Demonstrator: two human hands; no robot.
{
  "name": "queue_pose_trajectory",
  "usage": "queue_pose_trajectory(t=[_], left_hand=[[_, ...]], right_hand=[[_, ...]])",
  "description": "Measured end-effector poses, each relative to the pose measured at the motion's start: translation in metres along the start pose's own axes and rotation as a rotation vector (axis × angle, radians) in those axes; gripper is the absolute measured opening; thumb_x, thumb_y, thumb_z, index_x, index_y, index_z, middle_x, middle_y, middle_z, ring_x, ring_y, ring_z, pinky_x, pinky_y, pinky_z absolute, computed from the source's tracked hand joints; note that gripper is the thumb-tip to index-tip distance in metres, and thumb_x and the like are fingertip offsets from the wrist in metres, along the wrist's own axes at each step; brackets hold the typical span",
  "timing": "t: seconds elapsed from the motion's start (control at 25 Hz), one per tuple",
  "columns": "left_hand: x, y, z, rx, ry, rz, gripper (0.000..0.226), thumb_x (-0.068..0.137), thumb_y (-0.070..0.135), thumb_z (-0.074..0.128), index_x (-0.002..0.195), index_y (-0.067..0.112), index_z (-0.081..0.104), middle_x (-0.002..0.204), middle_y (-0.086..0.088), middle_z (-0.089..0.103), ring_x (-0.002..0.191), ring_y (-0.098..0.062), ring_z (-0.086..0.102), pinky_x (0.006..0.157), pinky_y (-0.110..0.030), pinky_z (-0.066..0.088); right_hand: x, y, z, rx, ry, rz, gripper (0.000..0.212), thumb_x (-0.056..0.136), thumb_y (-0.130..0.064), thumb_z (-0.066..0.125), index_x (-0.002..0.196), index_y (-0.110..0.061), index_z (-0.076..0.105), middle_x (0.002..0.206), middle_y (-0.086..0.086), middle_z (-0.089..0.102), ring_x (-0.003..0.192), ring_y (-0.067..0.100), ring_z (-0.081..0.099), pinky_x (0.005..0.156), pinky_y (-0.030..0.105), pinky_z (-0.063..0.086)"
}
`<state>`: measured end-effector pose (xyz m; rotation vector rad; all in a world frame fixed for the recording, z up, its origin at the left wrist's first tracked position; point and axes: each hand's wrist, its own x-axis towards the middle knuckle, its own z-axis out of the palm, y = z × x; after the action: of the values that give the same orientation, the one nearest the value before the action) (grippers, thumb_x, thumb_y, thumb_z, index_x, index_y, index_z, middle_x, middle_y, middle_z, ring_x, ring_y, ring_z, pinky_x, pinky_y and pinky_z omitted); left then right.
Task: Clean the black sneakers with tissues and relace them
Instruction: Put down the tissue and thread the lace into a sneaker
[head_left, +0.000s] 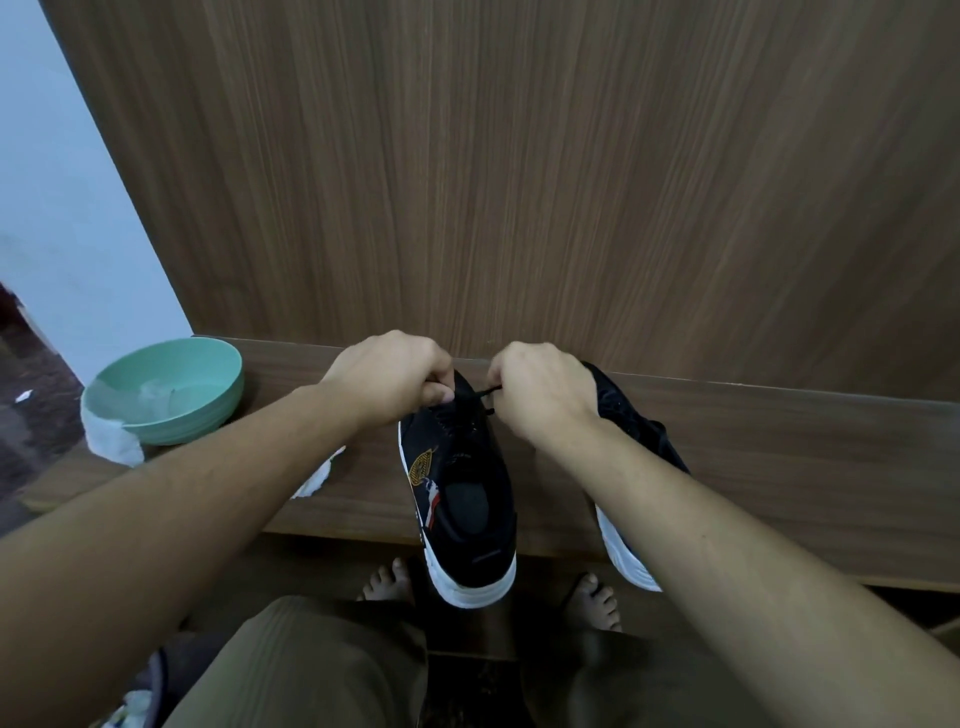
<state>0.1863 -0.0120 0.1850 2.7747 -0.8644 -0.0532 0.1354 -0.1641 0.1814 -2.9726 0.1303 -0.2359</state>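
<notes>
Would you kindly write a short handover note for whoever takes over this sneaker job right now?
Left hand: pinching the thin black lace at the toe end of the near black white-soled sneaker.
Right hand: pinching the lace's other side.
Second black sneaker lies on the wooden ledge under the right forearm.
Green plastic bowl sits at the left with white tissue draped over its rim; another crumpled tissue lies beside the near sneaker.
Done: cannot tell how far the wiping went.
Left: finish lacing this sneaker; the second sneaker's lacing is hidden, so check it.

Head camera looks steeply down, close above the wooden shelf (779, 441).
</notes>
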Motion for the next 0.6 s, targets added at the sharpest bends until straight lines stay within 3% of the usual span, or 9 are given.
queue_pose_trajectory(t=[0.08,0.2,0.36,0.44,0.48,0.6], left_hand=[[0.002,0.002,-0.003,0.031,0.003,0.004,0.011,0.087,0.033,0.059,0.076,0.034,0.06,0.077,0.012,0.06,0.08,-0.014,0.058,0.065,-0.03,0.045],[0.003,-0.004,-0.004,0.066,0.008,-0.015,0.014,0.088,0.031,0.059,0.075,0.03,0.059,0.079,0.01,0.061,0.078,-0.013,0.057,0.061,-0.027,0.039],[-0.01,-0.028,0.017,0.059,-0.074,-0.146,0.03,0.089,0.031,0.058,0.061,0.03,0.048,0.07,0.008,0.057,0.069,-0.012,0.052,0.061,-0.028,0.037],[-0.02,-0.03,0.036,0.04,-0.05,-0.204,0.025,0.091,0.032,0.055,0.066,0.03,0.051,0.074,0.005,0.058,0.073,-0.017,0.055,0.063,-0.03,0.041],[-0.024,-0.027,0.046,-0.004,0.004,-0.229,0.019,0.092,0.032,0.054,0.074,0.027,0.057,0.078,0.003,0.062,0.076,-0.018,0.058,0.064,-0.031,0.044],[-0.039,-0.01,0.08,-0.322,0.213,-0.391,0.021,0.092,0.031,0.053,0.076,0.019,0.058,0.068,0.001,0.06,0.065,-0.015,0.055,0.056,-0.027,0.04]], right_hand=[[-0.002,0.002,-0.006,-0.141,0.031,-0.086,0.015,0.086,-0.007,0.057,0.094,-0.017,0.066,0.078,0.002,0.058,0.069,0.023,0.054,0.053,0.029,0.038],[-0.006,0.012,-0.003,-0.216,0.0,-0.065,0.008,0.087,-0.007,0.057,0.085,-0.013,0.062,0.068,0.0,0.051,0.065,0.021,0.051,0.051,0.029,0.035],[-0.023,0.031,0.012,-0.353,0.01,-0.06,0.023,0.081,0.005,0.053,0.067,-0.013,0.047,0.06,0.0,0.039,0.056,0.019,0.043,0.059,0.031,0.034],[-0.025,0.036,0.025,-0.354,-0.041,-0.037,0.029,0.08,0.006,0.052,0.061,-0.013,0.042,0.059,0.001,0.041,0.051,0.017,0.038,0.059,0.03,0.034],[-0.021,0.041,0.028,-0.195,-0.101,0.053,0.027,0.082,0.005,0.052,0.064,-0.014,0.049,0.063,0.001,0.049,0.055,0.019,0.045,0.058,0.029,0.037],[-0.015,0.046,0.021,0.964,-0.32,0.445,0.024,0.09,-0.001,0.05,0.084,-0.019,0.065,0.086,0.0,0.067,0.078,0.014,0.063,0.059,0.024,0.043]])
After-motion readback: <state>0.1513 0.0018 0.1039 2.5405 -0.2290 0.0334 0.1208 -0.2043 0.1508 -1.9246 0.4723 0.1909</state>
